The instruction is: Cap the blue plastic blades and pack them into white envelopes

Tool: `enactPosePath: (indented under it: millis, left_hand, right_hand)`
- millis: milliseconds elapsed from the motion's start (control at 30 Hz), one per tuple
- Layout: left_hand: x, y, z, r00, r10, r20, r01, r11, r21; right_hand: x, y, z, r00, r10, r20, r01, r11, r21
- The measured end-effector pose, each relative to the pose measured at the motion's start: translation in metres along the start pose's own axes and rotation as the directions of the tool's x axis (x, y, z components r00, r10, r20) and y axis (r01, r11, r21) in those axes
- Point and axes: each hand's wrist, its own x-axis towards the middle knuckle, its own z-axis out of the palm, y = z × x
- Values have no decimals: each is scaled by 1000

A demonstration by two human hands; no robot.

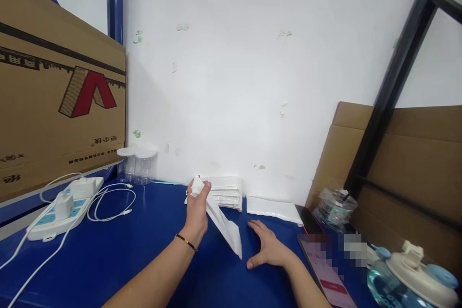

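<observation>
Left hand (198,207) closed round a white sheet (225,226) — right hand (269,246) half open, empty, over the blue tabletop (144,250)

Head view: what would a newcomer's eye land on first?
Probably the big cardboard box with its red-and-black logo, filling the left side. Next, the left hand holding a white sheet-like item over the blue tabletop, centre. Then the teal-and-cream bottle, lower right.

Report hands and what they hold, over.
Left hand gripping white packet, tilted. Right hand empty, fingers spread. Stacked white packets behind left hand. Blue tabletop between hands bare.
</observation>
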Motion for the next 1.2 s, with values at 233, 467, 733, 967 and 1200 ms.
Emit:
enactPosePath:
  millis: [233, 467, 733, 967, 1200]
  left_hand:
    - [-9, 15, 18, 995, 1, 103, 0, 1000, -13]
    - [-7, 20, 19, 995, 24, 92, -22, 999, -25]
    - [-5, 19, 16, 998, -56, 2, 56, 995, -83]
    - [24, 54, 5, 997, -50, -63, 44, 995, -94]
    - [69, 142, -5, 952, 303, -39, -302, 953, 27]
  right_hand:
    - [-1, -9, 1, 1000, -3, 12, 3, 1000, -7]
    - [0, -9, 10, 998, -69, -12, 69, 997, 29]
    - [11, -35, 36, 942, -234, -240, 278, 945, 170]
    - [6, -38, 28, 958, -213, -192, 222, 975, 27]
    - [-2, -48, 18, 937, -316, -149, 291, 942, -170]
